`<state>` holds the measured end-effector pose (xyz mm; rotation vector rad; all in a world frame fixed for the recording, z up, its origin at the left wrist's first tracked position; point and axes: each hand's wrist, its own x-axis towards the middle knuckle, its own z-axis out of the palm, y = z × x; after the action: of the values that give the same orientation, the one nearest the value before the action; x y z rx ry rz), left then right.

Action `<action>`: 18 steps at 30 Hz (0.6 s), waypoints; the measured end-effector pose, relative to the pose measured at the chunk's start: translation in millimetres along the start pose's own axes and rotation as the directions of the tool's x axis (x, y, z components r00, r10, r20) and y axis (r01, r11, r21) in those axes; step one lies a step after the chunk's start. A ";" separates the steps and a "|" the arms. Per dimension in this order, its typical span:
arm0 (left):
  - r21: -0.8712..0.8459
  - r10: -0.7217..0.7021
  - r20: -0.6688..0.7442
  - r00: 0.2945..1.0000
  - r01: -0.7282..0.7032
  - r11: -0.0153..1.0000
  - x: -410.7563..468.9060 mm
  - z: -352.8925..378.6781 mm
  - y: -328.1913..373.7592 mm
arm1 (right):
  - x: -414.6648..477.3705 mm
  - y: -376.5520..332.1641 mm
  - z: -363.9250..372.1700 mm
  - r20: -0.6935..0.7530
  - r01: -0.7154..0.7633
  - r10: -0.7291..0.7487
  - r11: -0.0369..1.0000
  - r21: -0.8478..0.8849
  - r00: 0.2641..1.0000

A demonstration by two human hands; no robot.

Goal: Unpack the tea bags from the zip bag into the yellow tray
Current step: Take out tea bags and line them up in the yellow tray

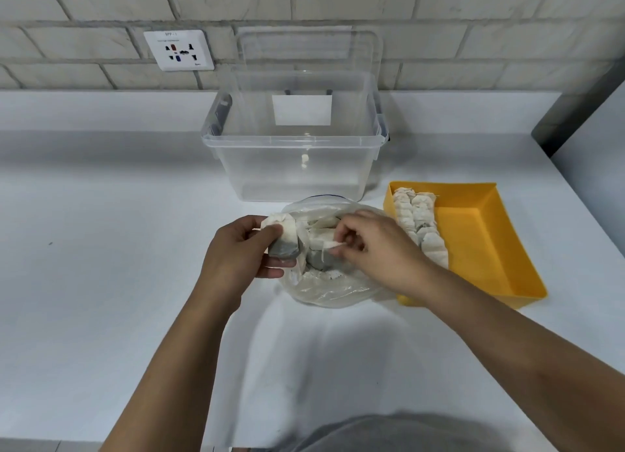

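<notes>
A clear zip bag (333,291) full of white tea bags lies open on the white counter in front of me. My left hand (236,252) grips a small stack of tea bags (285,240) at the bag's left edge. Over the bag's opening, my right hand (375,245) pinches the paper edge of another tea bag (326,245). To the right stands the yellow tray (480,235). Two rows of tea bags (417,220) lie along its left wall, and the remainder of its floor is bare.
A clear plastic storage box (297,147) stands open behind the zip bag, its lid leaning on the brick wall. A wall socket (179,49) sits at the upper left. White counter stretches to the left and toward me.
</notes>
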<state>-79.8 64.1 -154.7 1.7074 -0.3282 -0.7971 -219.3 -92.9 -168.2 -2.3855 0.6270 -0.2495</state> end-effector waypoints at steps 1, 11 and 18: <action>0.001 0.001 0.007 1.000 -0.001 1.000 -0.9 0.7 0.9 | -4.1 -3.9 -9.5 0.022 -0.074 0.072 0.984 0.165 0.997; 0.048 -0.066 0.200 0.978 0.058 0.997 -15.7 27.7 4.0 | -13.2 -16.7 -47.6 0.223 -0.302 0.204 0.618 0.726 0.953; -0.008 -0.093 0.268 0.959 0.099 0.995 -21.2 31.9 5.4 | -7.1 -19.2 -37.0 0.180 -0.283 0.222 0.645 0.709 0.958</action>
<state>-115.2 51.4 -145.8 1.6062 -0.4214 -1.1033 -230.4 -96.6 -127.6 -1.4953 0.6590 -0.2275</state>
